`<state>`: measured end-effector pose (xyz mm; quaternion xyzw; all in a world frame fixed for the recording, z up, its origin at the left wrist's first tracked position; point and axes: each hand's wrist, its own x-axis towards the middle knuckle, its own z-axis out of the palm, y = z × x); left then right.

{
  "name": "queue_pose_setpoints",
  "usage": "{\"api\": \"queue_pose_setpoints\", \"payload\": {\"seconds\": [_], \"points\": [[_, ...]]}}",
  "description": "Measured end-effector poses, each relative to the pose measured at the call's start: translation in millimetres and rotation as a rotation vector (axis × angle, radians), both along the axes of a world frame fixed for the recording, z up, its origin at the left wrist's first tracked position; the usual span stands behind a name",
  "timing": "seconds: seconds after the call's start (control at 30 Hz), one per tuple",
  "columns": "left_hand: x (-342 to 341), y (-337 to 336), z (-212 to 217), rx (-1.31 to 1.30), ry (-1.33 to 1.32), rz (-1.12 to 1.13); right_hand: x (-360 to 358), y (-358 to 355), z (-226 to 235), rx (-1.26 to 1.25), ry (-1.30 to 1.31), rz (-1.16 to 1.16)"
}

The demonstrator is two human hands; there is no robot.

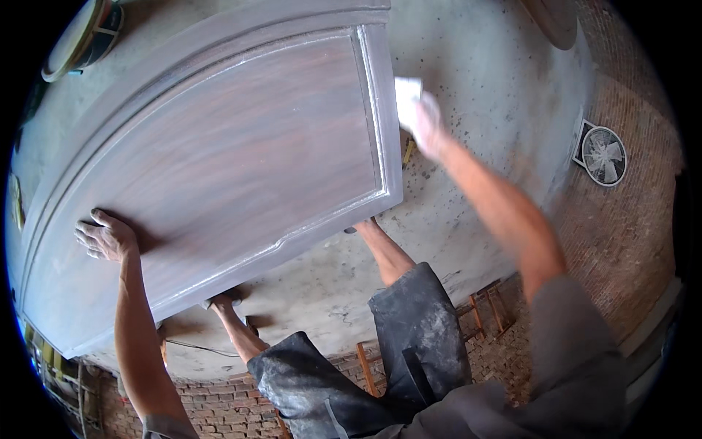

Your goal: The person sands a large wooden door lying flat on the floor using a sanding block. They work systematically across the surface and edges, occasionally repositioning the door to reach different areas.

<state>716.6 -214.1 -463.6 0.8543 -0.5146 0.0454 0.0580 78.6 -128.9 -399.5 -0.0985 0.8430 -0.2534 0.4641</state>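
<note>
A large wooden panel [241, 139] with a raised moulding round its border and a dusty, brownish-grey face lies in front of me. My left hand [108, 235] rests on its left part, fingers spread and whitened with dust. Just beyond the panel's right edge, my right hand [430, 126] is closed on a white, flat rectangular piece [409, 101], smeared by motion. It looks like paper or a thin pad; its exact kind cannot be made out. White dust lines the groove of the moulding.
A bucket [84, 36] stands on the concrete floor [482, 95] at the far left. A round brown object [552, 20] is at the far right. A fan [604, 156] is by the brick surface [621, 234] on the right. Wooden bars [365, 366] lie beside my legs.
</note>
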Motion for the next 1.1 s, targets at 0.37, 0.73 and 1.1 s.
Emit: {"api": "queue_pose_setpoints", "payload": {"seconds": [0.37, 0.73, 1.1], "points": [[-8, -9, 1, -0.003, 0.026, -0.007, -17, 141, 1, 0.184, -0.368, 0.041], [3, -1, -2, -0.01, 0.033, -0.003, -41, -132, 27, -0.17, -0.078, 0.168], [-5, 2, 6, 0.002, 0.035, 0.001, -28, -172, 16, -0.234, -0.226, -0.027]]}}
